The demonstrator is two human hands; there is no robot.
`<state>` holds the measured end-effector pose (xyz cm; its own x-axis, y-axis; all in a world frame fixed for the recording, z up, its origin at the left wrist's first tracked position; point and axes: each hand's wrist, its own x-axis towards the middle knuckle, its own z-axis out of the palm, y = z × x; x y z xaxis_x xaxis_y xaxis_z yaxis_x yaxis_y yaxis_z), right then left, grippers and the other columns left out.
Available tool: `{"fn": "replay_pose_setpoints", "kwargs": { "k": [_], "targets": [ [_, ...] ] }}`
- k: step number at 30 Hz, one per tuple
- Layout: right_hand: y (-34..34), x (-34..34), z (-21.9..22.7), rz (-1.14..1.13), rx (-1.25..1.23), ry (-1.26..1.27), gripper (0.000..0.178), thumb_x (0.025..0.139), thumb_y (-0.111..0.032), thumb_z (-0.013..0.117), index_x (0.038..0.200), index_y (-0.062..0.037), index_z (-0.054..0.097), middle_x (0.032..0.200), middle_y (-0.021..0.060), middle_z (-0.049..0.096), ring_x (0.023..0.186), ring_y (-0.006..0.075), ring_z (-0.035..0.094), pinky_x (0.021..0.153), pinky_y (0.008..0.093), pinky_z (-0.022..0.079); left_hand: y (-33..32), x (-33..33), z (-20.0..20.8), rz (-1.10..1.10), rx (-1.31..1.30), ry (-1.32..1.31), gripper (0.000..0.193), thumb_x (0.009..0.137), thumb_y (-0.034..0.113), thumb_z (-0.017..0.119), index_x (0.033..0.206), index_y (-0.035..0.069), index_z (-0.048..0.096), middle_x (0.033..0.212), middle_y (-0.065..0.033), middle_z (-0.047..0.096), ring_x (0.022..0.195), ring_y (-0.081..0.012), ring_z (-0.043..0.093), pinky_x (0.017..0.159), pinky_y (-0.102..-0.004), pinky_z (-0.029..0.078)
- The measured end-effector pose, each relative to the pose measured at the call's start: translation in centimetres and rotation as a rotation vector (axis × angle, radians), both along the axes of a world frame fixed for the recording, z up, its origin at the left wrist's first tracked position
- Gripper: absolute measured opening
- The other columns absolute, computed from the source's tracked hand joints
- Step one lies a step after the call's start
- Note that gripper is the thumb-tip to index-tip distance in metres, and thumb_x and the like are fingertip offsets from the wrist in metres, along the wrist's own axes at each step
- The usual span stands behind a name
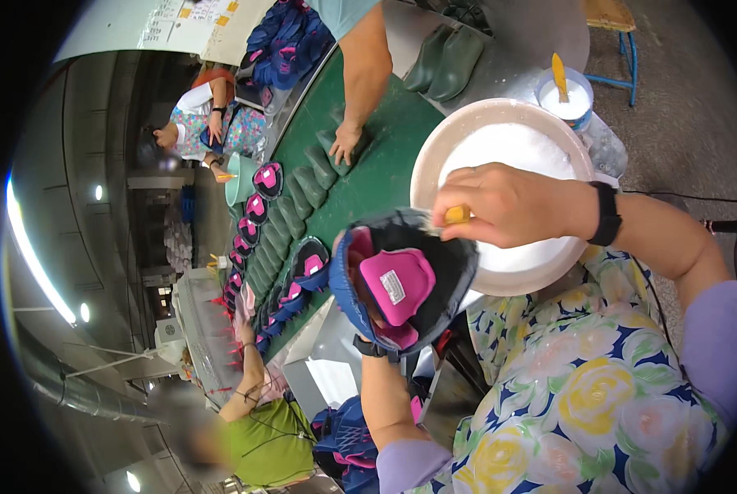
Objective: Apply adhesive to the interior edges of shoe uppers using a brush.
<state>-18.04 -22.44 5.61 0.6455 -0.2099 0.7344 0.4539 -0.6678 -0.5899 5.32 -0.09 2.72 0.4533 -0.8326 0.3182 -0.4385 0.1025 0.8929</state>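
Note:
My left hand holds up a blue and black shoe upper [353,306] with a bright pink lining and a white label. The hand is mostly behind the upper; my left forearm [385,391] rises to it from below. My right hand [500,206] is closed around a brush with a yellow handle [457,214]. The bristles sit at the upper's dark rim, partly hidden by my fingers. Just beyond and under my right hand stands a wide beige basin [434,148] of white liquid.
A small tub [578,122] with a yellow-handled brush stands behind the basin. Rows of dark green shoe lasts [292,216] and more uppers [268,179] line the green table [397,132]. A co-worker's hand [347,144] touches the lasts. Green boots [455,64] stand at the far side.

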Motion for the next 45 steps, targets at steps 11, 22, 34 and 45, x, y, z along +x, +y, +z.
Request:
{"fn": "replay_pose_setpoints", "kwargs": {
  "k": [11, 22, 34, 45],
  "targets": [
    [6.3, 0.4, 0.8, 0.177, 0.341, -0.017, 0.017, 0.090, -0.018, 0.073, 0.098, -0.0071, 0.062, 0.090, 0.0076, 0.067, 0.082, 0.0266, 0.068, 0.072, 0.0354, 0.054, 2.1, 4.7, -1.4, 0.095, 0.078, 0.122, 0.029, 0.100, 0.012, 0.052, 0.129, 0.009, 0.052, 0.112, -0.0064, 0.064, 0.093, -0.0192, 0.065, 0.073, -0.0310, 0.053],
    [-2.2, 0.8, 0.0, -0.223, 0.443, 0.171, 0.010, 0.091, -0.006, 0.070, 0.098, -0.0025, 0.063, 0.091, 0.0060, 0.069, 0.084, 0.0137, 0.065, 0.079, 0.0276, 0.052, 5.6, 14.1, -5.7, 0.383, 0.292, 0.244, 0.027, 0.100, 0.009, 0.052, 0.127, 0.009, 0.052, 0.107, -0.0050, 0.065, 0.087, -0.0176, 0.066, 0.066, -0.0288, 0.054],
    [-4.6, -3.1, -3.2, -0.323, 0.606, 0.477, 0.011, 0.096, -0.001, 0.061, 0.107, -0.0030, 0.056, 0.102, 0.0053, 0.060, 0.099, 0.0137, 0.063, 0.090, 0.0262, 0.049, 2.0, 29.8, -16.5, 0.887, 0.198, 0.373, 0.043, 0.096, 0.011, 0.059, 0.138, 0.007, 0.049, 0.118, -0.0149, 0.067, 0.111, -0.0310, 0.065, 0.096, -0.0472, 0.054],
    [-2.9, 1.8, -1.8, 0.056, 0.540, 0.578, 0.016, 0.095, -0.007, 0.069, 0.105, 0.0035, 0.062, 0.101, 0.0165, 0.071, 0.091, 0.0209, 0.069, 0.084, 0.0314, 0.056, 18.7, 10.2, 10.4, 0.245, 0.894, 0.383, 0.057, 0.097, 0.021, 0.064, 0.146, 0.003, 0.043, 0.125, -0.0169, 0.064, 0.108, -0.0265, 0.067, 0.092, -0.0365, 0.056]
  ]
}}
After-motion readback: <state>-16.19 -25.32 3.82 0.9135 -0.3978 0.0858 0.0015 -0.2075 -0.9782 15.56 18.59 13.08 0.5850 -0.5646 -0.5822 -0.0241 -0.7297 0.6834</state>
